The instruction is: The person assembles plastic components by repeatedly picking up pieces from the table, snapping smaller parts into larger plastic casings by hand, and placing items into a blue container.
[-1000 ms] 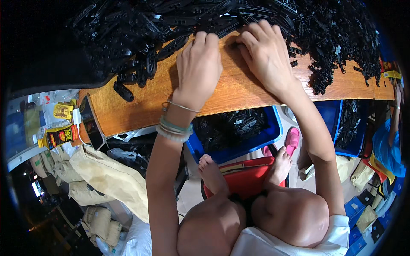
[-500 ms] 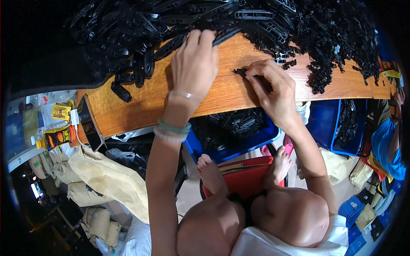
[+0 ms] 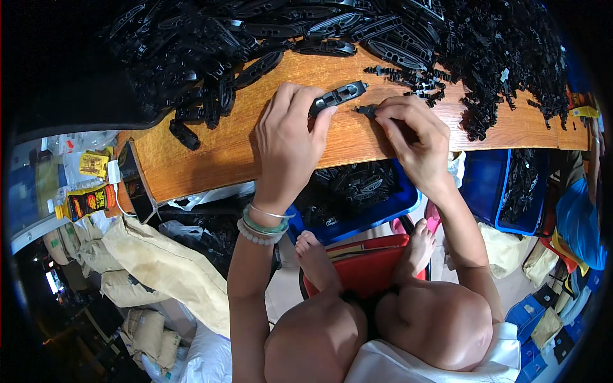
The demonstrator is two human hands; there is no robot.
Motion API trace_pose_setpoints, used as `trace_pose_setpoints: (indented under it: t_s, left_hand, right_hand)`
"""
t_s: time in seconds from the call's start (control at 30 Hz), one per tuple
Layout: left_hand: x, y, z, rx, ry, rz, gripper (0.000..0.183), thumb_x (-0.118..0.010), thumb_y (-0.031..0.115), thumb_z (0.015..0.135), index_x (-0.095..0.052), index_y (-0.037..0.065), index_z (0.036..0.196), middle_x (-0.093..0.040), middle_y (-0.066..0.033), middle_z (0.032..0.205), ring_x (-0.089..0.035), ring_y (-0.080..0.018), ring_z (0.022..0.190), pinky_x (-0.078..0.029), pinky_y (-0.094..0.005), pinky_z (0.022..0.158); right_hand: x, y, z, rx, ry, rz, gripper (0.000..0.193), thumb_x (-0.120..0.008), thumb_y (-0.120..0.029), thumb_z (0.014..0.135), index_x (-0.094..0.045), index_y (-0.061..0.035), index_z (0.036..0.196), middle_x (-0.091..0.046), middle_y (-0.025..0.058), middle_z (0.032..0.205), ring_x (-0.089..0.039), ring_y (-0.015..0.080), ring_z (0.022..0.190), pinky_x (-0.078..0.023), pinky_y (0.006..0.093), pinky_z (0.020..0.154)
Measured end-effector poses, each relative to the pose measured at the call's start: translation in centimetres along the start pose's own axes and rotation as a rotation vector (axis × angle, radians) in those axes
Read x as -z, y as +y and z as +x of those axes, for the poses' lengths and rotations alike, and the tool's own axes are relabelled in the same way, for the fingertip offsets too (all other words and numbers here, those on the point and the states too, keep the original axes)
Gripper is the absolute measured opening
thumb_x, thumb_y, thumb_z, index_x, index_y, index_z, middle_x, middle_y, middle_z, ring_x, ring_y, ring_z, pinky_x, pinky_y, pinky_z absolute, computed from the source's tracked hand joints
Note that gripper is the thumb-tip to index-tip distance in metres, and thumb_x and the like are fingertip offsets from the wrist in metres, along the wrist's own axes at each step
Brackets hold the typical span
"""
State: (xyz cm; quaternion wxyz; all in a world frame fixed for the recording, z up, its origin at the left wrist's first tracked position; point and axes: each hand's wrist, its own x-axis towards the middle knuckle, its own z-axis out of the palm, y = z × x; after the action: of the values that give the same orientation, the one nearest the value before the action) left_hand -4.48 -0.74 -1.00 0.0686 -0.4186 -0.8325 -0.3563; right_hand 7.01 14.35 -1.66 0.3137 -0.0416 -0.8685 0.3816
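Observation:
My left hand (image 3: 290, 131) is closed on a long black plastic housing (image 3: 340, 96), which points up to the right above the wooden table. Between thumb and fingertips, my right hand (image 3: 414, 135) pinches a small black plastic clip (image 3: 366, 111). The two parts are close together but apart. Beyond my hands lies a heap of similar long black housings (image 3: 268, 29). A heap of small black clips (image 3: 491, 70) spreads to the right of it, with several loose ones (image 3: 415, 82) near my right hand.
The wooden table (image 3: 211, 163) has its front edge just below my hands. Under it stands a blue bin (image 3: 377, 220) of black parts, with another blue bin (image 3: 476, 185) to the right. Sacks (image 3: 159, 265) lie at the left. A person in blue (image 3: 578, 217) is at the far right.
My left hand has come back from the heap toward me, now with a long black housing in it. My right hand still pinches the clip and has shifted slightly.

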Motion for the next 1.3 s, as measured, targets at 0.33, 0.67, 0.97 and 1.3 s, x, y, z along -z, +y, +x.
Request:
trace_pose_setpoints:
  t_s: [0.33, 0.67, 0.97, 1.3]
  left_hand:
    - [1.3, 3.0, -0.6, 0.233, -0.178, -0.726, 0.024, -0.064, -0.007, 0.077, -0.055, -0.005, 0.099, -0.063, -0.0091, 0.086, -0.061, -0.0097, 0.072, -0.051, -0.0199, 0.060]
    - [1.3, 3.1, -0.5, 0.325, -0.166, -0.958, 0.019, -0.057, -0.009, 0.079, -0.052, -0.006, 0.097, -0.061, -0.0136, 0.084, -0.064, -0.0160, 0.069, -0.054, -0.0239, 0.064]
    - [2.1, 3.7, -0.7, 0.330, -0.273, -1.017, 0.018, -0.055, -0.010, 0.079, -0.053, -0.006, 0.096, -0.062, -0.0141, 0.078, -0.064, -0.0149, 0.068, -0.053, -0.0232, 0.062]
    - [1.6, 5.3, -0.9, 0.330, -0.150, -0.851, 0.021, -0.067, 0.000, 0.073, -0.056, 0.000, 0.090, -0.061, -0.0038, 0.080, -0.059, -0.0064, 0.067, -0.048, -0.0198, 0.059]
  right_hand:
    - [1.7, -1.8, 1.8, 0.246, 0.026, 0.056, 0.022, -0.067, 0.008, 0.063, -0.065, 0.0021, 0.084, -0.062, 0.0102, 0.080, -0.057, 0.0235, 0.074, -0.045, 0.0322, 0.067]
    - [1.7, -2.1, 1.4, 0.311, 0.020, -0.027, 0.025, -0.069, 0.003, 0.063, -0.065, 0.0015, 0.088, -0.061, 0.0103, 0.081, -0.056, 0.0249, 0.075, -0.046, 0.0321, 0.067]
    - [2.0, -1.7, -0.3, -0.140, -0.072, 0.318, 0.022, -0.072, -0.007, 0.074, -0.064, 0.0035, 0.093, -0.060, 0.0091, 0.079, -0.055, 0.0145, 0.067, -0.042, 0.0250, 0.058]
    - [2.2, -2.5, -0.5, -0.283, -0.097, 0.444, 0.024, -0.071, -0.009, 0.076, -0.064, 0.0033, 0.095, -0.057, 0.0063, 0.078, -0.051, 0.0114, 0.064, -0.040, 0.0235, 0.056]
